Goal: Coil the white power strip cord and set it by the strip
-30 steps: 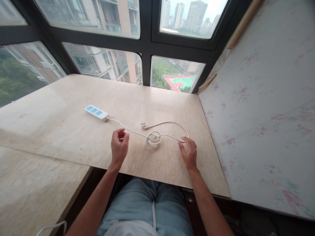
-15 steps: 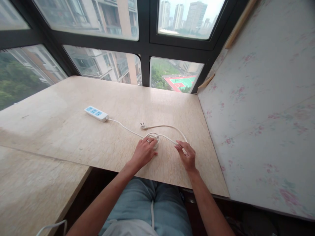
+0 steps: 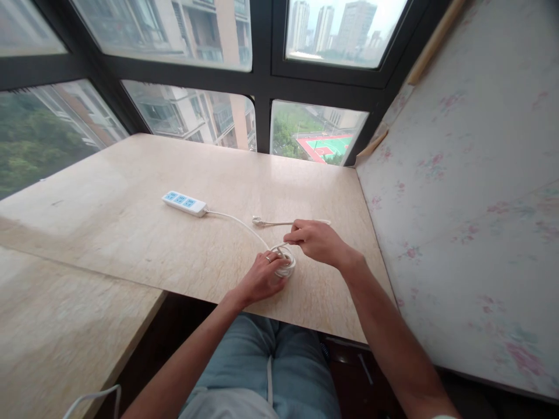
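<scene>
A white power strip [image 3: 184,203] with blue sockets lies on the beige marble-look table [image 3: 131,233]. Its white cable [image 3: 238,222] runs right to a small coil [image 3: 288,263] near the table's front edge. My left hand [image 3: 262,278], with a ring on one finger, presses down on the coil. My right hand [image 3: 317,241] hovers just above the coil and pinches a stretch of the cable. The plug end [image 3: 257,221] lies on the table beyond my hands, its cable running right behind my right hand.
Dark-framed windows [image 3: 262,87] rise behind the table. A floral-patterned wall panel [image 3: 458,203] closes the right side. A second tabletop [image 3: 56,326] adjoins at lower left, with another white cord [image 3: 94,398] at its edge. My legs in jeans [image 3: 262,366] sit under the table.
My right hand pulled the loose loop of cable left and over the coil. My left hand moved from the cable's left side onto the coil and stays pressed on it.
</scene>
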Tool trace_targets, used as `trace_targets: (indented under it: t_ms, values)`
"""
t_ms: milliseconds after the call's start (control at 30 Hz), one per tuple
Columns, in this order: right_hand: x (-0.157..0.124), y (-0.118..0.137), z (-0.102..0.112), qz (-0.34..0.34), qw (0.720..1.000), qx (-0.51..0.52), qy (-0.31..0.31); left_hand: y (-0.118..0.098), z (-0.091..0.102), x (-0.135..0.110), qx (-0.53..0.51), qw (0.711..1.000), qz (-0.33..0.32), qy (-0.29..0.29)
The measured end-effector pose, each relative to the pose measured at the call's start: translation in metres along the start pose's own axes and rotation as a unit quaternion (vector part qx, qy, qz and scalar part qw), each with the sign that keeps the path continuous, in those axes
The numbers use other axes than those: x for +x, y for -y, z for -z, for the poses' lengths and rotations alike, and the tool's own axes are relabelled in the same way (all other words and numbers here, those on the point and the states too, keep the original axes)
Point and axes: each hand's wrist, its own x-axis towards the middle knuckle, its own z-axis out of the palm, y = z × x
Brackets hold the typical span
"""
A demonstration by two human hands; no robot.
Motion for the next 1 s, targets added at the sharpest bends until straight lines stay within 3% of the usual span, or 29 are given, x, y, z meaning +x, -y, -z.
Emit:
trace_targets:
  t_ms: [100, 200, 400, 567, 667, 800, 900, 1000]
  values:
    - [0.024, 0.009, 0.011, 0.011, 0.995, -0.018, 0.096, -0.002, -0.001, -0.002, 0.009, 1.0, 0.0, 0.002]
    - [0.043, 0.018, 0.011, 0.018, 0.99, -0.035, 0.138, -0.002, 0.001, -0.003, 0.015, 1.0, 0.008, 0.015]
    - [0.067, 0.031, -0.009, 0.021, 0.989, -0.052, 0.135, -0.011, 0.003, 0.003, 0.077, 0.993, 0.047, 0.08]
    - [0.075, 0.026, -0.023, 0.027, 0.991, -0.041, 0.121, -0.012, 0.002, 0.005, 0.102, 0.991, 0.035, 0.081]
    - [0.07, 0.016, -0.033, 0.06, 0.995, -0.054, 0.061, -0.01, 0.0, 0.002, 0.061, 0.997, 0.043, 0.034]
    - [0.049, 0.003, -0.042, 0.107, 0.989, -0.023, -0.103, -0.012, 0.001, 0.002, -0.066, 0.983, 0.137, -0.099]
    - [0.025, -0.003, -0.042, 0.104, 0.972, 0.027, -0.211, -0.017, 0.005, 0.008, -0.204, 0.939, 0.218, -0.171]
    - [0.001, -0.003, -0.045, 0.031, 0.946, 0.098, -0.307, -0.02, 0.012, 0.015, -0.32, 0.882, 0.267, -0.22]
